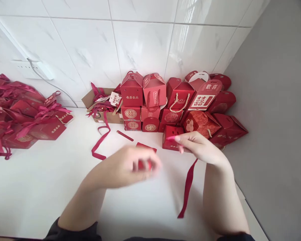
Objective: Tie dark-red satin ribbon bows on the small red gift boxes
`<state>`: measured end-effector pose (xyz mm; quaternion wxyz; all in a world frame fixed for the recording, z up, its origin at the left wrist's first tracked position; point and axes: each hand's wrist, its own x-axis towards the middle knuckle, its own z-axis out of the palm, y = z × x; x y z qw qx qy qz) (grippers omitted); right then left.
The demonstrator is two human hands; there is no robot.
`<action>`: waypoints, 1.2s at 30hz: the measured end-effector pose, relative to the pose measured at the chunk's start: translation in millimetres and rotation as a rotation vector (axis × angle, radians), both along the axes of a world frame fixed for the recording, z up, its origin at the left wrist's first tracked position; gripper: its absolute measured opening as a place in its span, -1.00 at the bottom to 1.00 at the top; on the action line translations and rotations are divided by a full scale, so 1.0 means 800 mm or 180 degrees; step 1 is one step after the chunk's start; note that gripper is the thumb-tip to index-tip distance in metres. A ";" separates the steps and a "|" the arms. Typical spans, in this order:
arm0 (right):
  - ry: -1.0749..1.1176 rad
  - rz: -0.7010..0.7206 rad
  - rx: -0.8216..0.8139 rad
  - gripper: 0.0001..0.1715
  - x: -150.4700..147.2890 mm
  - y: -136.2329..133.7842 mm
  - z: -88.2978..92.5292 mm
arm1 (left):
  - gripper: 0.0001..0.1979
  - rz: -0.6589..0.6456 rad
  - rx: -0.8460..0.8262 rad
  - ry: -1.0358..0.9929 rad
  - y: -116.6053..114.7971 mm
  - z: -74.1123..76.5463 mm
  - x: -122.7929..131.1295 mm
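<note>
Head view: right hand [203, 147] lower right, fingers pinching a dark red ribbon [188, 187] that hangs to the white tabletop [40, 187]. Left hand [130, 165] centre, blurred, fingers clenched around a small red box [144, 157]. Stacked red gift boxes [178, 103] against the tiled wall.

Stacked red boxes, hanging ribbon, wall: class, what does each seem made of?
Boxes: likely printed card, matte; creased flaps, gold print.
Ribbon, pinched by the right hand: apparently woven fabric; it hangs limp with a soft sheen.
Wall: probably glazed tile; grout lines, glossy reflections.

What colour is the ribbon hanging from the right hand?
Dark red ribbon, in the head view.
</note>
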<state>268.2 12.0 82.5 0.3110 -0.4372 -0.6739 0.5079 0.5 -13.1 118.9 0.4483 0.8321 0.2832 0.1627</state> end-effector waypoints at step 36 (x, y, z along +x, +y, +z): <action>0.2843 -0.0824 0.0800 -0.80 -0.026 -0.011 0.013 | -0.80 0.1430 0.0325 -0.0210 0.019 -0.068 -0.022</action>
